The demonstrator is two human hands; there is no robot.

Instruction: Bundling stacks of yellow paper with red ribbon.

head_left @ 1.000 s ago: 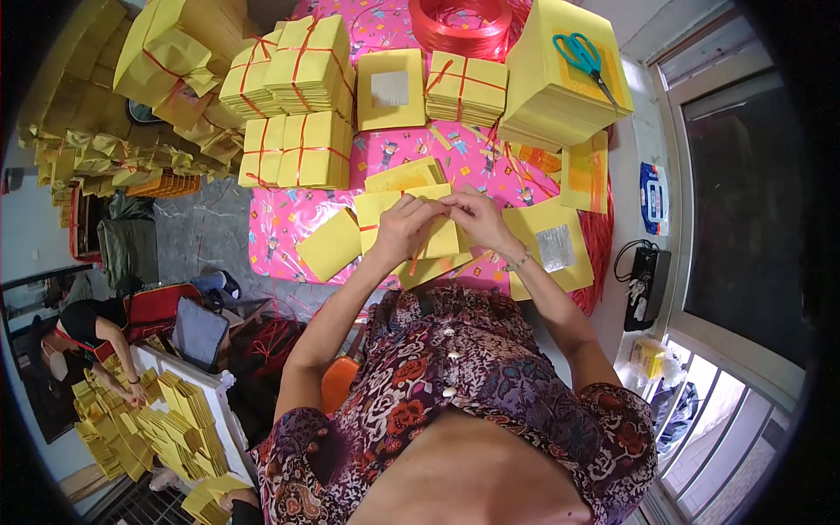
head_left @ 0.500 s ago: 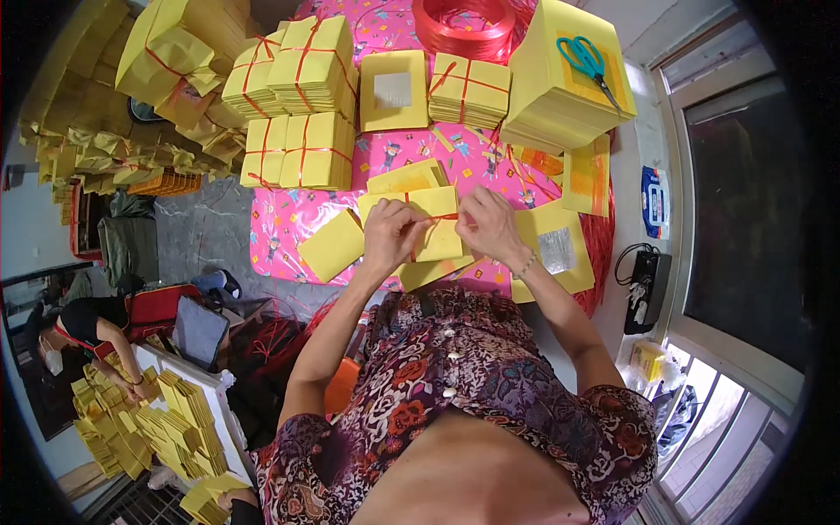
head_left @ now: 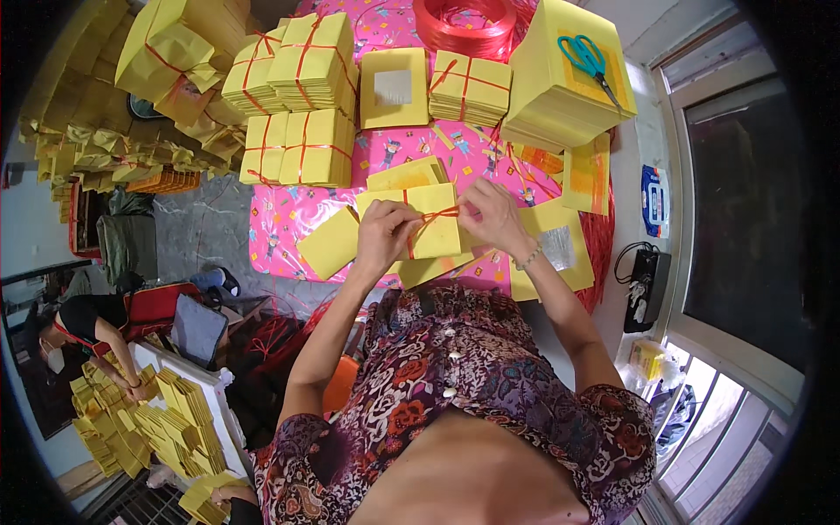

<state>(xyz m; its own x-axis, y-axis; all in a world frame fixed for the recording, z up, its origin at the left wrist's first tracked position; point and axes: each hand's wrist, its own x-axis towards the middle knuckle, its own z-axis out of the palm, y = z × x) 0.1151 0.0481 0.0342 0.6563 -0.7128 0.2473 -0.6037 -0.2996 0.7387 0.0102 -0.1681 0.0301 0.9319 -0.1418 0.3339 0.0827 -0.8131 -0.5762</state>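
Observation:
A bundle of yellow paper (head_left: pixel 437 238) lies in front of me on a pink patterned tablecloth (head_left: pixel 302 203). Red plastic string (head_left: pixel 430 216) crosses its top, with loops between my hands. My left hand (head_left: pixel 385 234) pinches the string at the left of the bundle. At the right edge, the fingers of my right hand (head_left: pixel 492 214) are closed on the other part of the string. More yellow paper (head_left: pixel 331 245) lies loose beside and under the bundle, and yellow sheets with a silver square (head_left: pixel 555 248) sit to the right.
Tied yellow bundles (head_left: pixel 315 66) stand at the back left. A tall yellow paper stack (head_left: pixel 547 79) with teal scissors (head_left: pixel 584 57) on top rises at the back right, beside a red string coil (head_left: pixel 464 26). At lower left, another person's hand (head_left: pixel 138 390) touches yellow stacks (head_left: pixel 184 429).
My hands have shifted slightly, and the red string between them now shows wider loops. The bundle has moved only a little.

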